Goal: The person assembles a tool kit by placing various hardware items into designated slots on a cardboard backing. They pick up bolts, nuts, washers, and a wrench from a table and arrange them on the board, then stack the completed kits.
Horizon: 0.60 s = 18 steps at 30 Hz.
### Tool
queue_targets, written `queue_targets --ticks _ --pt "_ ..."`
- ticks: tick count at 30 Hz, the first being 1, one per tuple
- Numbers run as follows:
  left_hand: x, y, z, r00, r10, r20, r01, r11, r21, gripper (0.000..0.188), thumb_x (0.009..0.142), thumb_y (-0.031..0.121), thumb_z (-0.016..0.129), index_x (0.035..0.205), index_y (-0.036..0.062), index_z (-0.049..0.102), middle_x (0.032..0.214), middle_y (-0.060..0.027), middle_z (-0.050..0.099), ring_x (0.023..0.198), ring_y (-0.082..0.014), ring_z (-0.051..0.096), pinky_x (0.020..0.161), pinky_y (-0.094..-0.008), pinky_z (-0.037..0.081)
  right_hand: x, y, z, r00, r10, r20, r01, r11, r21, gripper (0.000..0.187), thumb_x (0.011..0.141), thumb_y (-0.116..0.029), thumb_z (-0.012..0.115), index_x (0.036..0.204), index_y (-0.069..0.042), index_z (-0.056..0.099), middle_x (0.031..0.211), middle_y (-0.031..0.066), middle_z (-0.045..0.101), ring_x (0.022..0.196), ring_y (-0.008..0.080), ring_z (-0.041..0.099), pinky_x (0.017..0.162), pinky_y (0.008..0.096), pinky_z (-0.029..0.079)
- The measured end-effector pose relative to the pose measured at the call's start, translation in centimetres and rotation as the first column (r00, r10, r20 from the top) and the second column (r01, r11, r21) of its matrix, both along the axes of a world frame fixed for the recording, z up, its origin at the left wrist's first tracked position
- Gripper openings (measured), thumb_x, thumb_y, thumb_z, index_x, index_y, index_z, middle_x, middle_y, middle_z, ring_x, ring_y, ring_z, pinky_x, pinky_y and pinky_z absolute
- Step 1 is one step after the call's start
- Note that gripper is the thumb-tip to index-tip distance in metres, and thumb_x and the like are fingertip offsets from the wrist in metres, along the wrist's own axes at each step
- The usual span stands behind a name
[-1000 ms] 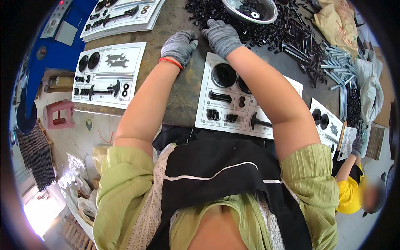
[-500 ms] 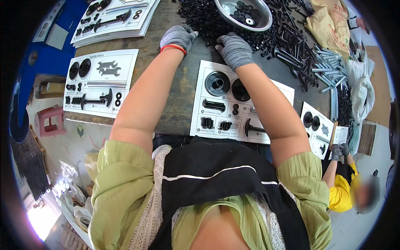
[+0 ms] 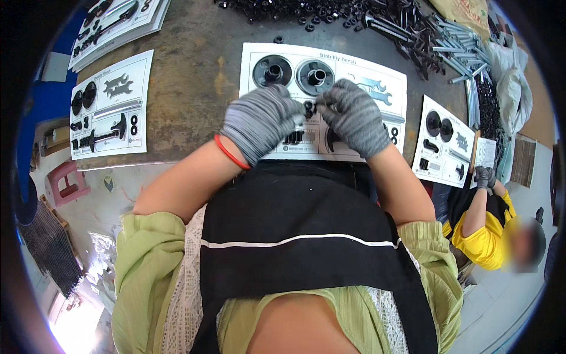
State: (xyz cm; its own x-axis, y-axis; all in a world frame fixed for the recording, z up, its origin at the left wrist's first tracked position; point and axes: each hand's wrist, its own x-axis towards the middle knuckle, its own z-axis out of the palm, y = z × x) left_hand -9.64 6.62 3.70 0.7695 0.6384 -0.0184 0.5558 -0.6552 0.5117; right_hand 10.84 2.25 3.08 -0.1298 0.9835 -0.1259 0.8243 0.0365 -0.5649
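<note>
Both my hands wear grey striped knit gloves and work above a white printed parts card [image 3: 383,71] at the table's front edge. My left hand [image 3: 265,122], with a red band at the wrist, has its fingers bent together beside two small black nut-like parts [image 3: 308,109]. From the other side, my right hand [image 3: 355,118] brings thumb and fingers together at the same parts. What either hand pinches is hidden. Two black round discs [image 3: 272,72] with raised hubs stand beyond the hands on the card. A black T-shaped part shows partly under my right hand.
A filled parts card [image 3: 112,106] lies at left, with stacked cards [image 3: 118,26] behind it. Loose black parts [image 3: 295,9] heap at the far edge, and metal tubes [image 3: 463,47] pile at far right. Another card [image 3: 445,141] lies at right, near a co-worker's gloved hands [image 3: 485,177].
Both hands have come back from the heap of black parts to the card in front of me. The view has shifted, and the metal bowl is out of sight.
</note>
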Motion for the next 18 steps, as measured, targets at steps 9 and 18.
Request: queue_targets --ticks 9,18 --pt "2.7 -4.0 -2.9 1.000 0.009 -0.017 -0.007 0.989 0.147 0.018 0.083 0.020 0.062 0.097 0.0091 0.066 0.087 -0.0118 0.059 0.080 -0.0287 0.059 0.075 -0.0386 0.050 0.3 -5.8 -1.7 0.991 0.030 0.134 -0.054 0.983 0.176 0.016 0.080 -0.014 0.063 0.095 -0.007 0.066 0.095 0.0139 0.061 0.083 0.0311 0.061 0.073 0.0388 0.051" --pt "1.2 -5.8 -2.9 0.996 -0.041 0.085 0.029 0.989 0.145 0.023 0.073 0.016 0.069 0.093 0.0067 0.066 0.085 -0.0086 0.059 0.078 -0.0272 0.056 0.072 -0.0382 0.047 -0.7 -6.7 -1.6 0.985 0.140 0.104 -0.152 0.980 0.125 0.016 0.079 -0.016 0.066 0.092 -0.008 0.065 0.085 0.0083 0.061 0.081 0.0271 0.061 0.070 0.0374 0.050"
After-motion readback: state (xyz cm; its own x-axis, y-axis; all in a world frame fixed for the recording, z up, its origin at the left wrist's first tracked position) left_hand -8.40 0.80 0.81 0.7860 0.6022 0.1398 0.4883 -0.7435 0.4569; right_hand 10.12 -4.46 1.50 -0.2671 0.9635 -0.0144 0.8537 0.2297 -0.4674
